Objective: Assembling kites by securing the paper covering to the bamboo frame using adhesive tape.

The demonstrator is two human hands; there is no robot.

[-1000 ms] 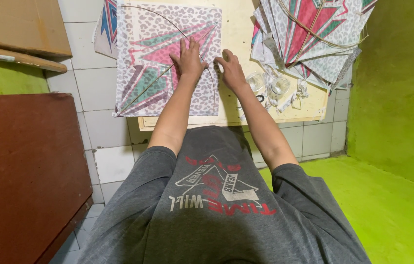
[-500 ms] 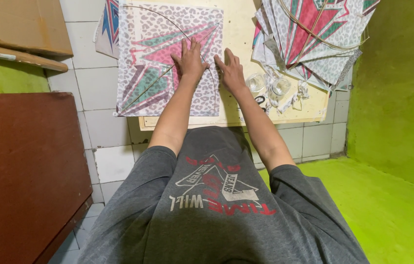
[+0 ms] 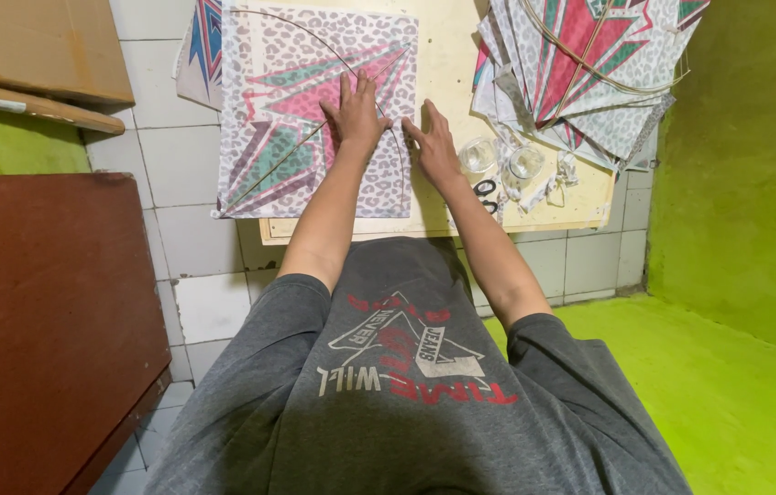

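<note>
A square paper kite point(image 3: 269, 137) with a leopard-spot print and a pink and teal pattern lies flat on a pale wooden board point(image 3: 447, 73). A thin curved stick and a straight spine stick run across it. My left hand point(image 3: 356, 115) lies palm down on the kite near its right side, fingers stretched out. My right hand point(image 3: 434, 147) rests flat at the kite's right edge, half on the board, with its index finger pointing toward the left hand. Neither hand grips anything.
A fanned stack of similar kites point(image 3: 589, 73) lies at the board's far right. Two clear round tape rolls point(image 3: 502, 158) and black scissors point(image 3: 487, 192) sit just right of my right hand. A brown table point(image 3: 39, 312) stands at left, cardboard point(image 3: 30, 46) at top left, green floor at right.
Both hands stay pressed on the kite. The right hand has slid slightly toward me along the kite's right edge.
</note>
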